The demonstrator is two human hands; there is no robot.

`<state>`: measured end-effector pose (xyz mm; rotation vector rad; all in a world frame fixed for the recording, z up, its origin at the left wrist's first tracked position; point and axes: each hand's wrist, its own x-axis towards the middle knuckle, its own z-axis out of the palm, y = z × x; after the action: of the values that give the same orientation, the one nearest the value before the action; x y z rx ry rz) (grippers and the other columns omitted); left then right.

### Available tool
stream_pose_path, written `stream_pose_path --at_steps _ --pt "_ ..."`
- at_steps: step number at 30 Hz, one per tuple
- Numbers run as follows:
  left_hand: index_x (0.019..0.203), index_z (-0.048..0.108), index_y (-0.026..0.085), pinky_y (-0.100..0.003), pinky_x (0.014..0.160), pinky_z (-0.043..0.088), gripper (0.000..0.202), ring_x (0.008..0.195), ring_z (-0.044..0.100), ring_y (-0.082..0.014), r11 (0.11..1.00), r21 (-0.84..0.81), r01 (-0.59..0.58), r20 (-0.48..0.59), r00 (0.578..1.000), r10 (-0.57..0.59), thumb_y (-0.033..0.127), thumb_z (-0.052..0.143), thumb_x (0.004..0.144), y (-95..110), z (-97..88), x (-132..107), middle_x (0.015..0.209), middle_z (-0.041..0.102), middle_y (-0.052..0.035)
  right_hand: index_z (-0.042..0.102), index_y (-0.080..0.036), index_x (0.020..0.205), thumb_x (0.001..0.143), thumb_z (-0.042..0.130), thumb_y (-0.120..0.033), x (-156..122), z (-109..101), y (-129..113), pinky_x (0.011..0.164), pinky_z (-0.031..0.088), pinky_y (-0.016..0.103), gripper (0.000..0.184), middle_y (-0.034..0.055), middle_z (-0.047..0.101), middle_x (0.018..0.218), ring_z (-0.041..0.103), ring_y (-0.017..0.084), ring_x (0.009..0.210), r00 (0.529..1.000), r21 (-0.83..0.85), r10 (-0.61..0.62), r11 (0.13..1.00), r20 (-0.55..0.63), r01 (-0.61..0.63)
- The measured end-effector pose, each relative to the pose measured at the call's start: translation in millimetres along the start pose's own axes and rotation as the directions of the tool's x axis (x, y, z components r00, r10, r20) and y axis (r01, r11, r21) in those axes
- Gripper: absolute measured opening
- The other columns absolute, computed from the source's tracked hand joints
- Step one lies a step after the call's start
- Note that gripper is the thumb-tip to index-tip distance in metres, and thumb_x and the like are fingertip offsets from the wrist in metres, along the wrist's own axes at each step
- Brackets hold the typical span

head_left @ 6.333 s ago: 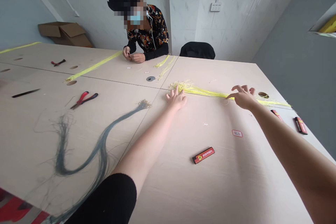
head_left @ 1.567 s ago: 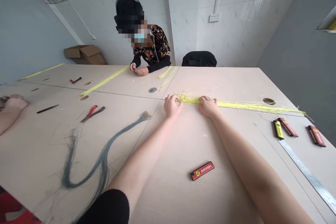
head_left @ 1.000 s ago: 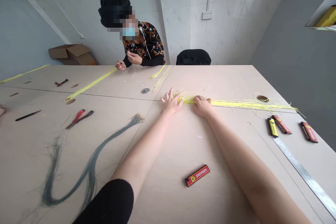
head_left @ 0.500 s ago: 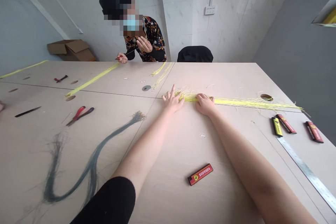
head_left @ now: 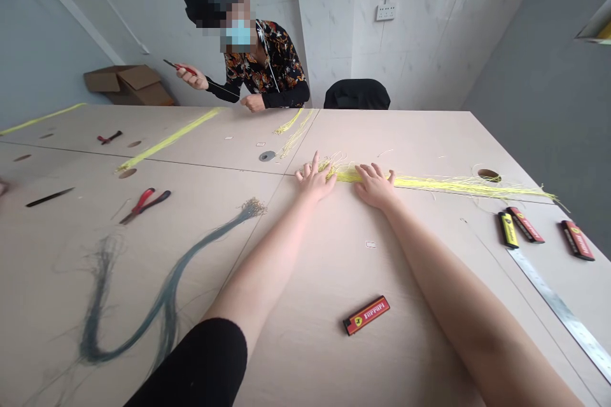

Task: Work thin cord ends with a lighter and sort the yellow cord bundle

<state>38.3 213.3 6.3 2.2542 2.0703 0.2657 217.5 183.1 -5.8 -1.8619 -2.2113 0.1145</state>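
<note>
A long bundle of yellow strands (head_left: 443,184) lies across the table toward its right edge. My left hand (head_left: 316,179) rests on the bundle's looped left end, its fingers spread. A short way to the right, my right hand (head_left: 375,186) lies over the same bundle, fingers stretched out and apart. Loose ends curl up between and behind the hands. Nearer to me is a red lighter (head_left: 366,315) with lettering on it, between my forearms. What lies under my palms is hidden.
A grey-blue strand bundle (head_left: 179,267), red-and-black pliers (head_left: 144,205) and a black pen-like tool (head_left: 50,197) lie left. To the right are a yellow lighter (head_left: 508,230), red lighters and a steel ruler (head_left: 558,311). Across the table, a co-worker (head_left: 267,63) holds red-handled pliers (head_left: 184,68).
My right hand's fingers have spread out more over the yellow bundle; my left hand stays put. The co-worker's pliers hand has risen leftward, and the other hand has dropped to the table edge.
</note>
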Motion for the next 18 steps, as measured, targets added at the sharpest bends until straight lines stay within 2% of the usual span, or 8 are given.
stream_pose_path --at_steps 3,6,12,15,18 --pt "0.138 0.046 0.043 -0.055 0.107 0.030 0.052 0.135 0.032 -0.0333 1.000 -0.003 0.004 -0.003 1.000 -0.004 0.055 0.028 0.091 -1 0.9 1 0.162 0.007 0.0080 0.033 -0.022 0.147 0.093 0.026 -0.040 0 0 -1 0.106 0.015 0.070 0.057 0.0120 0.041 0.148 0.022 0.033 0.141 0.999 -0.021 0.047 0.999 0.025 -0.047" --pt "0.138 0.046 0.043 -0.055 0.107 0.030 0.052 0.135 0.032 -0.0331 1.000 -0.005 0.008 -0.002 1.000 -0.008 0.055 0.028 0.091 -1 1.2 1 0.161 0.008 0.0078 0.042 -0.022 0.141 0.094 0.026 -0.040 -1 -1 -3 0.105 0.016 0.070 0.053 0.0135 0.048 0.142 0.024 0.035 0.140 0.996 -0.037 0.085 0.996 -0.015 -0.086" --pt "0.136 0.048 0.042 -0.055 0.107 0.029 0.051 0.136 0.031 -0.0340 1.000 -0.006 0.010 -0.005 1.000 -0.010 0.054 0.029 0.090 -1 2.0 2 0.162 0.009 0.0071 0.064 -0.017 0.108 0.094 0.025 -0.031 -2 -10 -2 0.100 0.020 0.069 0.044 0.0173 0.061 0.123 0.039 0.035 0.125 0.960 0.010 0.242 0.970 -0.142 -0.243" --pt "0.136 0.048 0.041 -0.056 0.107 0.029 0.051 0.136 0.031 -0.0337 1.000 -0.010 0.009 -0.005 1.000 -0.009 0.053 0.029 0.091 -1 1.7 2 0.162 0.008 0.0061 0.067 -0.016 0.094 0.092 0.027 -0.027 -2 -13 1 0.098 0.019 0.068 0.041 0.0172 0.065 0.111 0.046 0.035 0.115 0.935 0.039 0.296 0.955 -0.196 -0.294" --pt "0.136 0.048 0.041 -0.055 0.107 0.029 0.051 0.136 0.032 -0.0337 1.000 -0.010 0.001 -0.004 1.000 -0.001 0.052 0.029 0.091 -1 1.5 1 0.162 0.008 0.0056 0.066 -0.016 0.090 0.091 0.028 -0.027 -1 -13 4 0.098 0.019 0.067 0.039 0.0159 0.065 0.108 0.046 0.033 0.112 0.932 0.053 0.302 0.953 -0.200 -0.297"
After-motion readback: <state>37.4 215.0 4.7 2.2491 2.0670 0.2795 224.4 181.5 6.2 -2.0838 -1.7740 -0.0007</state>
